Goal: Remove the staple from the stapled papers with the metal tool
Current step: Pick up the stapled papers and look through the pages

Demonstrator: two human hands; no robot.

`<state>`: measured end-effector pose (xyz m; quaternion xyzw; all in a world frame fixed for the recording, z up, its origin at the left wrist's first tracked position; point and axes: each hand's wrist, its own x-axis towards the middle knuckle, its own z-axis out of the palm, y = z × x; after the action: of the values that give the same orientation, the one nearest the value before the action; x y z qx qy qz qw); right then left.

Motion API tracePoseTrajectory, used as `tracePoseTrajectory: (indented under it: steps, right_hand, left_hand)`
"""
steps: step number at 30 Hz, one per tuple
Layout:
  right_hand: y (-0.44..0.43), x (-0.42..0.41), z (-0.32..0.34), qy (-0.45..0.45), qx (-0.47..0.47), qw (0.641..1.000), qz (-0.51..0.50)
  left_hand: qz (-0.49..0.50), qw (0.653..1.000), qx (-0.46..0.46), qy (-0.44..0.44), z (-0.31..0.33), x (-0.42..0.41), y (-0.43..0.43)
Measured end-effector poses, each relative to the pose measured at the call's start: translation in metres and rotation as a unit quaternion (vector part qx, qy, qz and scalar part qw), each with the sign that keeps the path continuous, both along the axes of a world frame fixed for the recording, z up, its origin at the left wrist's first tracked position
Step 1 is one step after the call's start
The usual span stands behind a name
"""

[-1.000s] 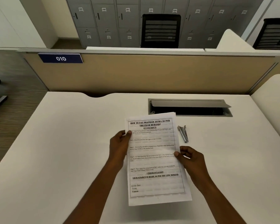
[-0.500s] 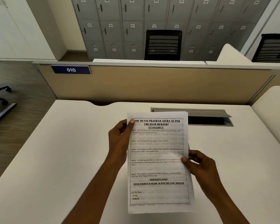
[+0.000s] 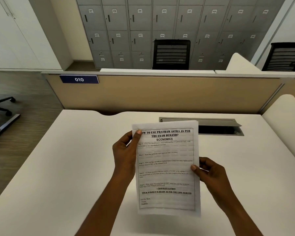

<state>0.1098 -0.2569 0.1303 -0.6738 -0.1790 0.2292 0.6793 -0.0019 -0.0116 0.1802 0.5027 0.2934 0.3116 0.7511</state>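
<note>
Left hand (image 3: pixel 126 150) and right hand (image 3: pixel 209 172) each pinch the papers (image 3: pixel 166 167) at frame centre; staple indiscernible, metal tool hidden.

The stapled papers (image 3: pixel 167 167) are white sheets in portrait, printed in black inside a thin border and headed "HOW TO USE PRATHAM ASTRA AS PER THE EXAM DEMAND? ECONOMICS". They are held clear above the tabletop (image 3: pixel 75 167), printed side up. The left hand (image 3: pixel 124 155) pinches the page edge at 10 o'clock, the right hand (image 3: pixel 211 174) at 3 o'clock. Along the top and right edges the sheets sit slightly fanned. The staple is too small to make out.
</note>
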Motion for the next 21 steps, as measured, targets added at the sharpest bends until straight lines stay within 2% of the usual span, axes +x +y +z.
tracePoseTrajectory:
  steps: [10, 21]
  right_hand:
    - [0.025, -0.001, 0.028, -0.034, 0.06, 0.997, -0.022]
    - [0.027, -0.013, 0.022, -0.019, 0.046, 0.998, -0.046]
  left_hand:
    - [-0.006, 0.999, 0.024, -0.02, 0.013, -0.015, -0.016]
    - [-0.019, 0.999, 0.035, -0.01, 0.013, -0.026, -0.018]
